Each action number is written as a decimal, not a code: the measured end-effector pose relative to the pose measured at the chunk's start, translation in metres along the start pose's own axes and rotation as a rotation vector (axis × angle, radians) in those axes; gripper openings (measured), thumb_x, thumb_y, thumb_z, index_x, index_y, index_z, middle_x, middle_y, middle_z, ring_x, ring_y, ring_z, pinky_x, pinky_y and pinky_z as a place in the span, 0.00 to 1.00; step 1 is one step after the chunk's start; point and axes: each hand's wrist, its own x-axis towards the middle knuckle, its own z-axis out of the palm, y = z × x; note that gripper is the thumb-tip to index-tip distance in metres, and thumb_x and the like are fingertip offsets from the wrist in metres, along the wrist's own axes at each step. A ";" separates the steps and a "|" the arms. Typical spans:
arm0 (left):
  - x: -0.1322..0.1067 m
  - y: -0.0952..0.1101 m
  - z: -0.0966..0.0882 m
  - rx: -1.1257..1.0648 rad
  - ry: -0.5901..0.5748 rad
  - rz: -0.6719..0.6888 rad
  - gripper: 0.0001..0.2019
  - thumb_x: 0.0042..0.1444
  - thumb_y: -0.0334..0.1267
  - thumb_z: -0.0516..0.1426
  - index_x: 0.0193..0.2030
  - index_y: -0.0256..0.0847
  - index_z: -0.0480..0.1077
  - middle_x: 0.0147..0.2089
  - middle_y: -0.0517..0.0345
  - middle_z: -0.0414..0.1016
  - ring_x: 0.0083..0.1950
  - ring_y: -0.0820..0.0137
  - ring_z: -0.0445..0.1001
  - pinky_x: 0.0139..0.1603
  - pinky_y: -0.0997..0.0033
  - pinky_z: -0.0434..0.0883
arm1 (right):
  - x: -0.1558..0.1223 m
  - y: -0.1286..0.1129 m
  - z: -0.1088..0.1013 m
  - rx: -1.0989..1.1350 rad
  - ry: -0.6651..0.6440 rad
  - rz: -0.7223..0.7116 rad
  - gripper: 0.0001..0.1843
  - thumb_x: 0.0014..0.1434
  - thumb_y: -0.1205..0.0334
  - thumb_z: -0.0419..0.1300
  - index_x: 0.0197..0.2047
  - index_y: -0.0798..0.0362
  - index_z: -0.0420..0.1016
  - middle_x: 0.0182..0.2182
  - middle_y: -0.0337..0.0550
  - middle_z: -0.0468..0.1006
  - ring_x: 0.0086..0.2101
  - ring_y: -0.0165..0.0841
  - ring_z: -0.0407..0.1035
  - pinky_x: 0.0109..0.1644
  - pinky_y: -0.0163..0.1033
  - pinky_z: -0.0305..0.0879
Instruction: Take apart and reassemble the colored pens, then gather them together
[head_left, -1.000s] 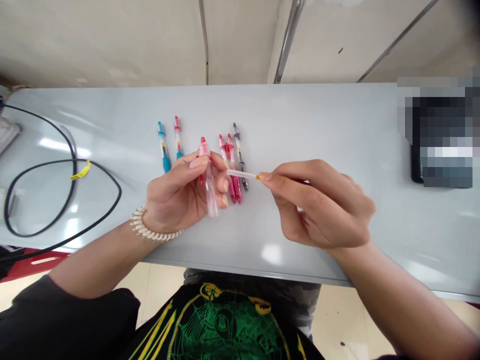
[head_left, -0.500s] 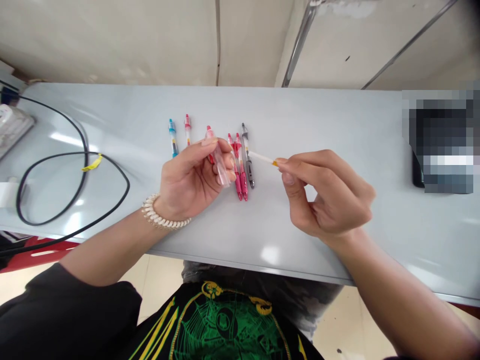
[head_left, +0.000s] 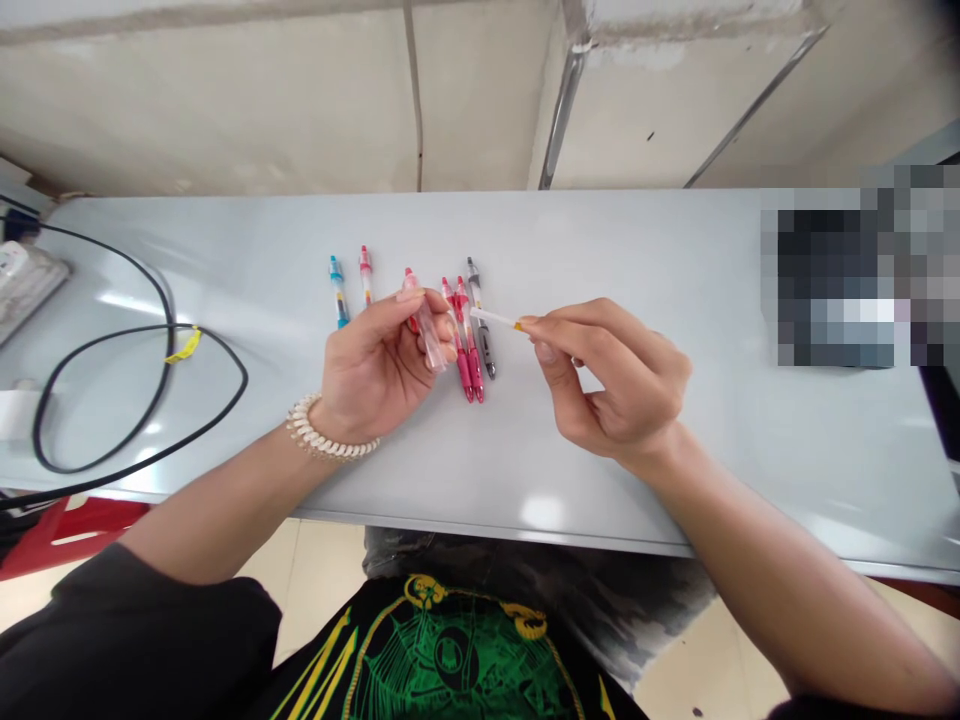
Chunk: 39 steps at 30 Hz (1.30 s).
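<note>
My left hand [head_left: 379,365] is closed round a clear pinkish pen barrel [head_left: 429,335], its lower end pointing toward me. Between the thumb and fingertips of my right hand [head_left: 611,380] is a thin white pen refill [head_left: 495,319] with a yellow part at the pinch. The refill's free end points left toward the barrel and stays apart from it. Behind and beside my left hand lie two pink pens [head_left: 466,350], a black pen [head_left: 486,335], a blue pen [head_left: 337,285] and another pink-topped pen [head_left: 366,270]. My left fingers partly cover some of them.
A black cable [head_left: 240,385] with a yellow tag [head_left: 184,345] loops over the left of the grey table [head_left: 637,250]. A white power strip [head_left: 30,285] lies at the far left. A blurred dark object [head_left: 832,290] stands at the right.
My right hand has moved left, bringing the refill closer to the barrel. My left hand keeps its hold on the barrel. The camera view has shifted slightly.
</note>
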 end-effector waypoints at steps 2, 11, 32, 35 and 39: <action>0.000 0.000 0.001 0.020 0.008 0.011 0.17 0.71 0.36 0.55 0.30 0.37 0.75 0.23 0.59 0.73 0.20 0.79 0.73 0.24 0.84 0.74 | 0.000 -0.001 0.000 0.009 -0.009 0.004 0.14 0.68 0.74 0.57 0.51 0.51 0.79 0.37 0.43 0.83 0.32 0.28 0.75 0.31 0.33 0.69; 0.002 0.001 -0.003 0.059 0.022 0.024 0.16 0.69 0.36 0.54 0.30 0.38 0.76 0.24 0.59 0.73 0.22 0.78 0.73 0.28 0.83 0.76 | 0.000 -0.002 0.000 0.009 -0.013 0.011 0.13 0.70 0.74 0.56 0.52 0.52 0.78 0.37 0.43 0.84 0.33 0.28 0.76 0.32 0.32 0.70; -0.004 0.003 0.001 -0.048 -0.014 -0.003 0.21 0.71 0.31 0.50 0.29 0.36 0.78 0.22 0.59 0.74 0.22 0.80 0.72 0.26 0.86 0.76 | 0.000 -0.003 0.000 0.011 -0.023 0.020 0.14 0.70 0.73 0.57 0.52 0.54 0.81 0.36 0.43 0.84 0.31 0.27 0.76 0.31 0.32 0.70; -0.003 0.003 0.002 -0.058 -0.007 -0.004 0.24 0.71 0.30 0.47 0.28 0.36 0.79 0.22 0.58 0.75 0.22 0.80 0.73 0.26 0.86 0.75 | 0.000 -0.003 0.000 0.042 -0.048 0.007 0.13 0.68 0.75 0.59 0.50 0.55 0.81 0.37 0.43 0.85 0.30 0.27 0.75 0.31 0.32 0.68; -0.001 0.002 0.001 0.003 0.038 0.012 0.19 0.71 0.34 0.52 0.29 0.38 0.77 0.23 0.59 0.75 0.22 0.78 0.74 0.27 0.83 0.76 | 0.000 -0.003 -0.001 0.037 -0.075 0.003 0.13 0.67 0.77 0.58 0.49 0.56 0.80 0.36 0.43 0.85 0.30 0.27 0.75 0.30 0.32 0.67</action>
